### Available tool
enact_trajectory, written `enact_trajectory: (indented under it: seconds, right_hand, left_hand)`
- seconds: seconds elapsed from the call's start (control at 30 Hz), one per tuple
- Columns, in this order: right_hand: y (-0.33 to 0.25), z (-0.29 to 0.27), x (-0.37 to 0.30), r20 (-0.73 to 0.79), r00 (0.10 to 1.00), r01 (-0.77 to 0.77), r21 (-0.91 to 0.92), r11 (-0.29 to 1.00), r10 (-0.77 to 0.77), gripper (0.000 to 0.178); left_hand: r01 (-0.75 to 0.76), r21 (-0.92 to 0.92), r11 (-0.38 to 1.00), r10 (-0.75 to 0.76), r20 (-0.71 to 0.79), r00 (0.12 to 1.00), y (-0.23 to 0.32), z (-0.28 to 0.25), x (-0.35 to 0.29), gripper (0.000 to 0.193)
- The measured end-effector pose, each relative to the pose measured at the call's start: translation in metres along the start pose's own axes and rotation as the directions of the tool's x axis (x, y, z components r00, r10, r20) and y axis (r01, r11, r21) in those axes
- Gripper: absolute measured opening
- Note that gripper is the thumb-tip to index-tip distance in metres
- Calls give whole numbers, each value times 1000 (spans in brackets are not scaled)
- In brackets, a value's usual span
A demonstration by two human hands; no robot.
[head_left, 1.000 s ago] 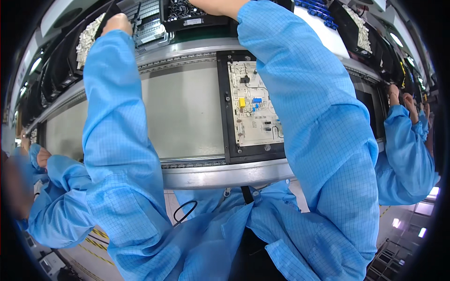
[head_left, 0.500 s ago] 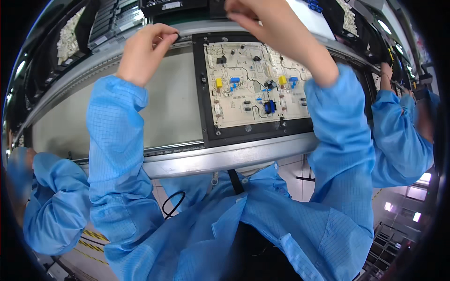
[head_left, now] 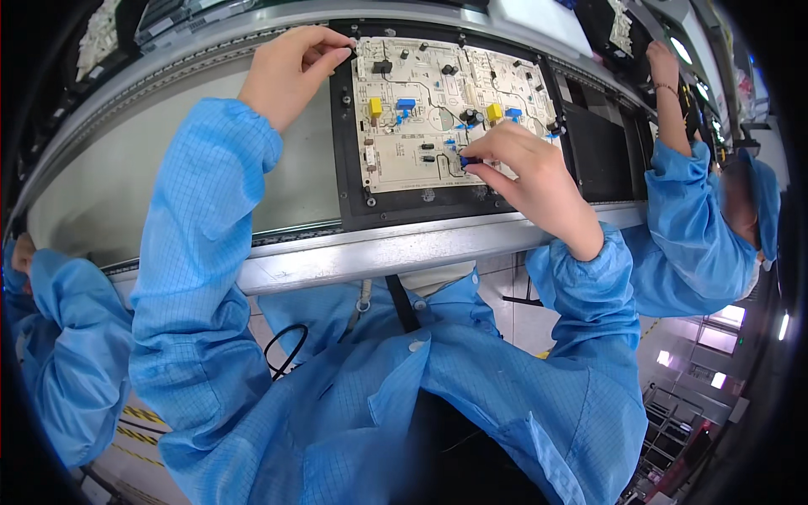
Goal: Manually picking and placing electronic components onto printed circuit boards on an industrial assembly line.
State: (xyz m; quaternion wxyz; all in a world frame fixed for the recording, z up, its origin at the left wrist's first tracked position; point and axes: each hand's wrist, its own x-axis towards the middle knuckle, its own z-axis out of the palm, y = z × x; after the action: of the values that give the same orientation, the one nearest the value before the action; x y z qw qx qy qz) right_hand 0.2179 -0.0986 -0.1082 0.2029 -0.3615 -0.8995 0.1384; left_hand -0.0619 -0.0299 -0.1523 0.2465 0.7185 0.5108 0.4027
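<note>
Head view: our right hand (head_left: pixel 530 181) pinches a small blue component (head_left: pixel 468 160) onto the circuit board (head_left: pixel 404 143), near its centre; our left hand (head_left: pixel 290 71), fingers pressed together, grips the board's upper-left corner.

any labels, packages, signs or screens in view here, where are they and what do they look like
No packages, signs or screens show plainly.
Cream rectangular circuit board: in the black carrier frame on the conveyor, with dark line markings and yellow, blue and black parts.
Right hand: pinches a small blue-and-black component over the board.
Left hand: at the board's upper left corner.
</note>
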Motion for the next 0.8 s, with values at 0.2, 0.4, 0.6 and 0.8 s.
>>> enact_trajectory:
  seconds: [0.2,0.4,0.6,0.8]
  right_hand:
    - [-2,4,6,37,993,118,-153,981,-113,21]
    - [-11,2,12,141,983,166,-372,913,-122,23]
    - [-14,7,19,195,977,163,-424,891,-86,19]
    - [-13,5,24,208,970,201,-383,902,-127,18]
  left_hand:
    - [4,-31,1000,-2,34,999,6,1,1,19]
    - [-7,29,1000,5,44,999,11,1,-1,19]
    - [-69,29,997,68,44,997,7,0,3,18]
    - [-111,32,993,109,61,992,7,1,7,17]
